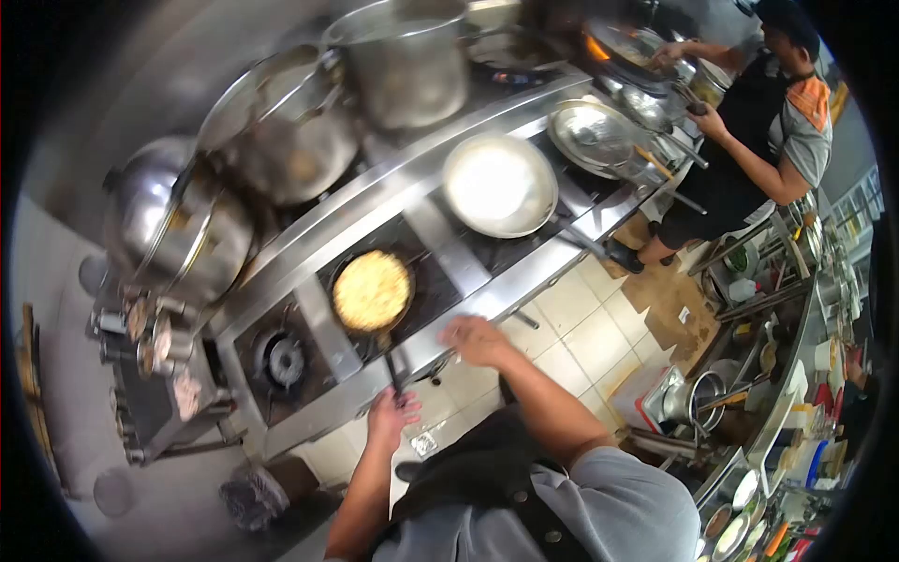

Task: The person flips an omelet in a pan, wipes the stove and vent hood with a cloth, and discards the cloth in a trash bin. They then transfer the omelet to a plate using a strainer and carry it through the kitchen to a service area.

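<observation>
A dark frying pan (410,314) sits on a burner of the steel stove, filled by a round, golden-yellow food layer (373,290). Its dark handle points toward me. My left hand (393,414) is at the handle's end, thumb on one side and fingers on the other, loosely closed around it. To the right of the pan, over the stove's front edge, my right hand (474,340) is slightly blurred. Its fingers look apart, and I see nothing in them.
A pale, shiny wide pan (499,184) stands on another burner. Large steel pots (403,70) line the back. A bare burner (283,361) lies left. A co-worker (740,131) handles a wok (627,51) at far right. Behind me runs a counter with containers (744,487).
</observation>
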Demonstrator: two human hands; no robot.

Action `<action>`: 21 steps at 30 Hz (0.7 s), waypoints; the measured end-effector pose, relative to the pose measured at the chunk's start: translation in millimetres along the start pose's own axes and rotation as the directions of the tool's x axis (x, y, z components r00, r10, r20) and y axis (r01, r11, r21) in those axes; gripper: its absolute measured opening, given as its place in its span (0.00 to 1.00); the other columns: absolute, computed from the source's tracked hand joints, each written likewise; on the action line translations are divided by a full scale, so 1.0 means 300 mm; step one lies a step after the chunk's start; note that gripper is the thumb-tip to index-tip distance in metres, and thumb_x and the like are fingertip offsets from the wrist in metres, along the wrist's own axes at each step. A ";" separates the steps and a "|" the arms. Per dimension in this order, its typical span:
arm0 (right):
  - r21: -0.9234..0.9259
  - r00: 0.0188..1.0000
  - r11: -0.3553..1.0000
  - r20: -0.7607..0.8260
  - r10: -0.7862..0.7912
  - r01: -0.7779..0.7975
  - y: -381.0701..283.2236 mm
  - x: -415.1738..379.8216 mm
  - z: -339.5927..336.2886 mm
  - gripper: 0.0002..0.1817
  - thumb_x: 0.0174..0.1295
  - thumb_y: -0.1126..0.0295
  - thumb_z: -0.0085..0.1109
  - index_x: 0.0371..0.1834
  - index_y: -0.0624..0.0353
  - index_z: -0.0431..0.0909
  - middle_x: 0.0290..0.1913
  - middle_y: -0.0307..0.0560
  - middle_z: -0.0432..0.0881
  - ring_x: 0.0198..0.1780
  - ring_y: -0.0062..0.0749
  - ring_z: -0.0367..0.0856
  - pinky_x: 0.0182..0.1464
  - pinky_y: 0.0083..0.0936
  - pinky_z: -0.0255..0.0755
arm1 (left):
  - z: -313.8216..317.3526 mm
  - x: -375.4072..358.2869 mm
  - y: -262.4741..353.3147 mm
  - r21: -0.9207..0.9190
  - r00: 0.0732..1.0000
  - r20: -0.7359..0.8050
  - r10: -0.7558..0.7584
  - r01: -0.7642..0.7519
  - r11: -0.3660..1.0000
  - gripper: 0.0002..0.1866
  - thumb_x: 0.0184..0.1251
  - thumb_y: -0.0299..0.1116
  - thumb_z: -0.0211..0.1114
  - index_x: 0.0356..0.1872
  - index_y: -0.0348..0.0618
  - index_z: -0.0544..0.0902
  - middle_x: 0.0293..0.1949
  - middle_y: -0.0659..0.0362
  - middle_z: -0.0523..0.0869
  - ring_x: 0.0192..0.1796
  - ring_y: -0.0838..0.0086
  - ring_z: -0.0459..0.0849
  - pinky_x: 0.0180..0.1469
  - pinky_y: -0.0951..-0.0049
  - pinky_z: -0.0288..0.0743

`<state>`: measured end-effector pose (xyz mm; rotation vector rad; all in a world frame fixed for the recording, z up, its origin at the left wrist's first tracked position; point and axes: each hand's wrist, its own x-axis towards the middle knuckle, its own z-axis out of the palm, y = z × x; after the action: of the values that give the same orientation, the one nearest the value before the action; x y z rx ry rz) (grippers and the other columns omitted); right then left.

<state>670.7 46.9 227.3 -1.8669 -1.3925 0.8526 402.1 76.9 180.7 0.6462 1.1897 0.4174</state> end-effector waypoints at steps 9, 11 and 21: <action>-0.283 0.484 0.776 -0.874 0.033 -0.563 0.795 0.259 -1.468 0.11 0.60 0.66 0.50 0.36 0.60 0.79 0.36 0.61 0.81 0.39 0.57 0.79 0.43 0.46 0.72 | 0.302 0.109 -0.066 -0.215 0.967 -0.253 0.036 -0.092 0.972 0.10 0.76 0.40 0.43 0.45 0.51 0.72 0.17 0.64 0.68 0.13 0.80 0.58 0.14 0.78 0.54; -0.287 0.447 0.712 -0.893 0.042 -0.641 0.940 0.283 -1.557 0.12 0.60 0.66 0.49 0.40 0.60 0.78 0.40 0.61 0.81 0.42 0.57 0.79 0.47 0.47 0.71 | 0.319 0.120 -0.065 -0.194 0.967 -0.253 0.038 -0.089 0.977 0.10 0.76 0.40 0.43 0.45 0.52 0.72 0.17 0.64 0.68 0.14 0.79 0.60 0.15 0.77 0.55; -0.375 0.665 0.660 -0.701 0.258 -0.651 1.390 0.342 -1.681 0.15 0.62 0.68 0.42 0.41 0.63 0.78 0.44 0.60 0.81 0.47 0.54 0.81 0.47 0.46 0.75 | 0.308 0.147 -0.081 -0.161 0.937 -0.347 -0.030 -0.028 0.987 0.15 0.72 0.44 0.47 0.44 0.44 0.75 0.18 0.65 0.68 0.17 0.77 0.65 0.20 0.71 0.64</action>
<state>1328.2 -6.7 169.7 -2.7682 -0.7744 -0.0725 503.1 63.6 154.0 0.4380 1.4742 0.6418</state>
